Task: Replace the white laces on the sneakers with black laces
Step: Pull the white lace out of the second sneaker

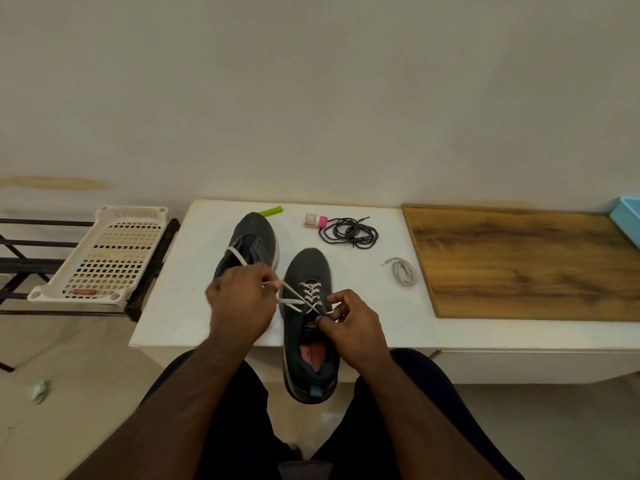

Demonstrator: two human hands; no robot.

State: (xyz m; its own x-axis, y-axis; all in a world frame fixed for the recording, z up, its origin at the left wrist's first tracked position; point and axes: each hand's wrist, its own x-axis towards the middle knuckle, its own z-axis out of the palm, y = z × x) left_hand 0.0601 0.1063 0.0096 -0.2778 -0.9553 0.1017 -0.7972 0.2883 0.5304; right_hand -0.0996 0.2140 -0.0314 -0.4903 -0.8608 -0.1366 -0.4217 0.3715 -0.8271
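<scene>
Left hand (242, 299) pinches white lace (289, 299) end, right hand (349, 320) pinches it at near sneaker (310, 323) eyelets; best pull row by row, slowly.

Matt knit sneakers (309, 271) on smooth white table (194, 271), grained wood board (519, 265).

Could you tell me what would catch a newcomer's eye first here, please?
Two hands at the table's near edge: the left hand pinches a white lace pulled from the near shoe, while the right hand grips the shoe's eyelet area. Behind lie the second shoe and a tangle of black laces.
</scene>
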